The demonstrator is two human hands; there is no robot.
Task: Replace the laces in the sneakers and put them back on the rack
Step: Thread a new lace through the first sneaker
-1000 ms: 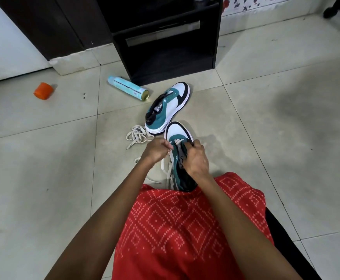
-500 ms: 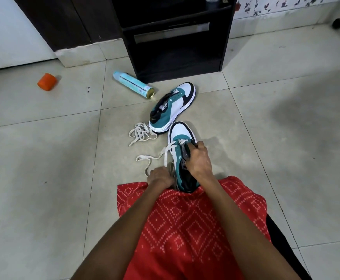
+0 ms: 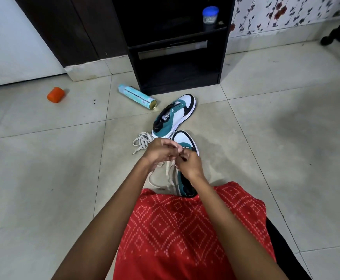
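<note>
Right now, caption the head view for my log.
Left hand and right hand pinch lace over near sneaker; other sneaker beyond.

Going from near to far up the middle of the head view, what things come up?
Red patterned cloth → near sneaker → second sneaker → black rack → blue-lidded jar.

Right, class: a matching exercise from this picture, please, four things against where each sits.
1 orange cap
2 spray can
3 blue-lidded jar
4 loose white lace

a on a shelf of the black rack
b beside the heel of the far sneaker
c lying by the rack's foot
d alone on the tiles, far left

Pairs: 1-d, 2-c, 3-a, 4-b
</note>
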